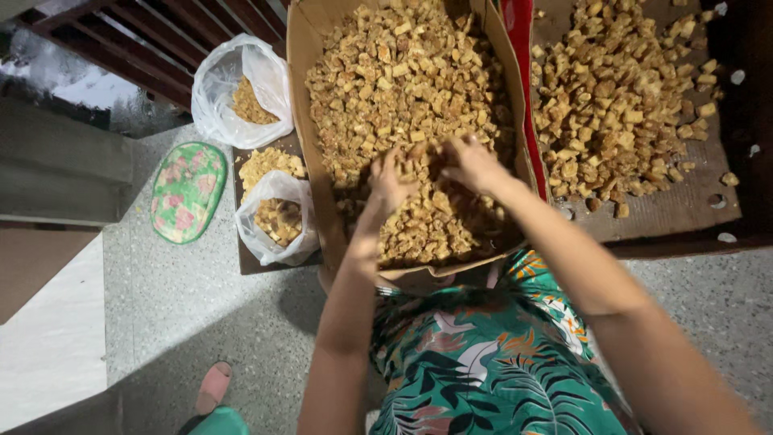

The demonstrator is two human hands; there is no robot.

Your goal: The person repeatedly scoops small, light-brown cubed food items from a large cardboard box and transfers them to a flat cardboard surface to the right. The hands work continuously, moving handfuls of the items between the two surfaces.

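Observation:
A cardboard box [304, 97] full of small golden-brown cubes [394, 80] rests against my lap. Both hands are dug into the pile near the box's front. My left hand [389, 181] has its fingers curled down among the cubes. My right hand [473, 165] lies beside it, fingers bent and pressed into the same heap. Whether either hand actually holds pieces is hidden by the fingers.
A flat cardboard sheet [668, 209] with more cubes lies to the right. Two clear plastic bags [241, 80] [278, 217] holding cubes stand on the left, next to a green floral cushion [189, 192]. A pink sandal [213, 387] shows at the bottom on the speckled floor.

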